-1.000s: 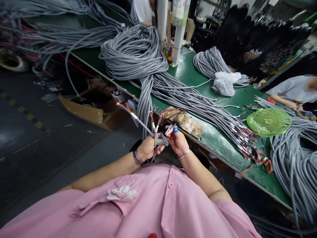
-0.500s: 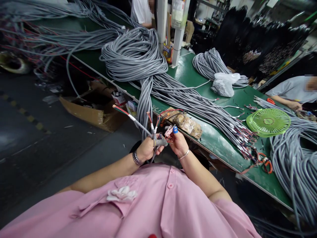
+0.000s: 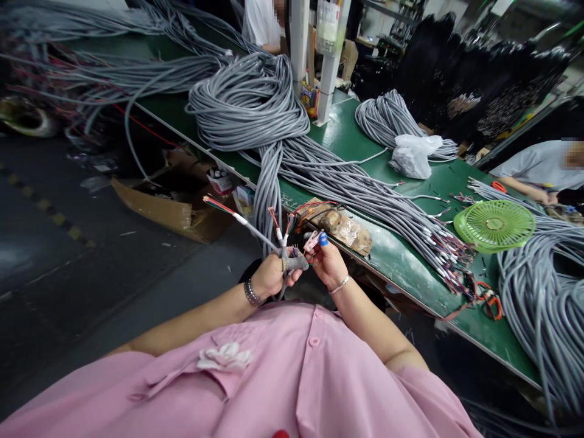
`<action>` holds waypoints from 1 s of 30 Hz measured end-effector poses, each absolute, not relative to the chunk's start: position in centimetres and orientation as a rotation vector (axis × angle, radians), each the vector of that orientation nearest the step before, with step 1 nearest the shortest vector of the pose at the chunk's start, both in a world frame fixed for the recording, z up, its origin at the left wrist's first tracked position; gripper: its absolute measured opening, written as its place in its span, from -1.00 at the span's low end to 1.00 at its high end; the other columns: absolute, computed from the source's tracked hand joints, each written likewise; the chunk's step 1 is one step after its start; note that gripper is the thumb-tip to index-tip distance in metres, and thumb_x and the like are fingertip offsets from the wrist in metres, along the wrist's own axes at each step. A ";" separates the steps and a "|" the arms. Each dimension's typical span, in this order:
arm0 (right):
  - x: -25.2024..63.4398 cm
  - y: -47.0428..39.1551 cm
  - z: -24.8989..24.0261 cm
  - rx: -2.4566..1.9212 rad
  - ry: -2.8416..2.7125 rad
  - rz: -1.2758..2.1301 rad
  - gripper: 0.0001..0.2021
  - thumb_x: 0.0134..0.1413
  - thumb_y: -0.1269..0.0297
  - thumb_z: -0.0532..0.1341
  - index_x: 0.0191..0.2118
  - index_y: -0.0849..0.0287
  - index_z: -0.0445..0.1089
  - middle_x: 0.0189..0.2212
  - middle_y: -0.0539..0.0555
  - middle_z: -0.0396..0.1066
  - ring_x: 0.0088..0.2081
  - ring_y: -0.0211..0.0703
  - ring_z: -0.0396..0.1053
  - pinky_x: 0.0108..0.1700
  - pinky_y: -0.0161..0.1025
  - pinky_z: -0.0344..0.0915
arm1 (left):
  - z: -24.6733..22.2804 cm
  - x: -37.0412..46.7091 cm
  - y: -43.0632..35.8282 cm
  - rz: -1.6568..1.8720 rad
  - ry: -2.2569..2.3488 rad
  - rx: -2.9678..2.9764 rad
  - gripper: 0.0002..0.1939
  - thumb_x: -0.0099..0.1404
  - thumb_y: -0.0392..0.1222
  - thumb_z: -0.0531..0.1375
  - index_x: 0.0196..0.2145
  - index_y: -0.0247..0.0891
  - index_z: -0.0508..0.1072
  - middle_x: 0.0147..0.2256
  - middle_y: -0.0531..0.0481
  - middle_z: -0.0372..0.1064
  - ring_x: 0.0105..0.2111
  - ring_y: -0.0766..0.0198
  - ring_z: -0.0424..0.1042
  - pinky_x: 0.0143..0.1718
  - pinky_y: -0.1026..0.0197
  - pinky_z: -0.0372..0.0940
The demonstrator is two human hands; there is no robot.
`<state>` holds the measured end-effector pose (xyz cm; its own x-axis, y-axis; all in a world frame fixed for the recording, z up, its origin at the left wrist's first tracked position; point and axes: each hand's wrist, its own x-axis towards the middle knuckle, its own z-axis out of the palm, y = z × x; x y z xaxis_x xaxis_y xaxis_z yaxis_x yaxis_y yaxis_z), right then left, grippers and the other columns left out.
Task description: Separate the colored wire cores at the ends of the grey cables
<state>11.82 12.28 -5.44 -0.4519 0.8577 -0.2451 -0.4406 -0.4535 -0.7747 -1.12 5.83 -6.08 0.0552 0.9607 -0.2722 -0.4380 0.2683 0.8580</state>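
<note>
My left hand (image 3: 270,277) is closed round several grey cables (image 3: 261,234), its thumb in a grey cover. Their ends stick up past the fist, with white sleeves (image 3: 241,219) and bare coloured wires (image 3: 218,205) fanning out. Close beside it on the right, my right hand (image 3: 332,267) pinches a small pink piece with holes (image 3: 312,241); its exact kind is unclear. Blue tape wraps one fingertip of that hand. A thin orange wire runs between the two hands, and the fingers partly hide where it is gripped.
Grey cable bundles (image 3: 246,103) lie across the green table (image 3: 337,131). A brown taped block (image 3: 347,230) sits at its near edge. To the right are a green fan (image 3: 495,224) and orange-handled scissors (image 3: 491,303). A cardboard box (image 3: 155,210) stands below; a co-worker (image 3: 542,164) sits opposite.
The upper-left cable end has shifted slightly left and down. Both hands keep nearly the same place and grip.
</note>
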 end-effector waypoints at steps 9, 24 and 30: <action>11.8 12.2 -5.5 -0.785 -0.784 2.002 -0.59 -0.06 -0.12 0.29 -0.39 0.20 0.41 -0.52 -0.01 0.31 -0.53 -0.33 0.17 -0.48 -0.36 0.19 | -6.2 -1.1 6.0 1.180 0.985 0.694 -0.77 0.06 -0.10 0.29 -0.52 -0.32 0.39 -0.75 0.07 0.26 -0.80 0.43 0.15 -0.78 0.38 -0.05; 11.8 12.2 -5.8 -0.739 -0.741 2.024 -0.63 -0.04 -0.05 0.31 -0.42 0.21 0.38 -0.55 -0.03 0.28 -0.52 -0.31 0.20 -0.45 -0.35 0.21 | -5.5 -1.0 6.1 1.145 1.059 0.776 -0.76 0.04 -0.12 0.29 -0.40 -0.36 0.46 -0.74 0.08 0.29 -0.80 0.43 0.16 -0.79 0.38 0.00; 11.8 12.0 -5.2 -0.733 -0.742 2.012 -0.64 -0.02 -0.04 0.30 -0.43 0.21 0.37 -0.59 -0.04 0.27 -0.53 -0.29 0.19 -0.47 -0.33 0.18 | -5.4 -1.0 6.3 1.126 1.046 0.767 -0.76 0.10 -0.13 0.25 -0.35 -0.39 0.46 -0.73 0.08 0.29 -0.80 0.43 0.15 -0.79 0.38 -0.01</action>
